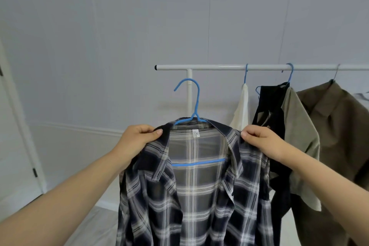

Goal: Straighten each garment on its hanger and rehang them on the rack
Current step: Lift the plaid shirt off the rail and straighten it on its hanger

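Observation:
A dark blue and white plaid shirt (191, 195) hangs open on a blue hanger (194, 106), held up in front of me below the white rack bar (219, 67). My left hand (137, 140) grips the shirt's left shoulder. My right hand (261, 140) pinches its right shoulder by the collar. The hanger's hook is free in the air, left of the rack's upright post, and is off the bar.
On the bar to the right hang a cream garment (242, 108), a black garment (271, 126), a khaki shirt (301, 146) and a brown shirt (339, 136). A white door (18, 146) stands at the left. A grey wall lies behind.

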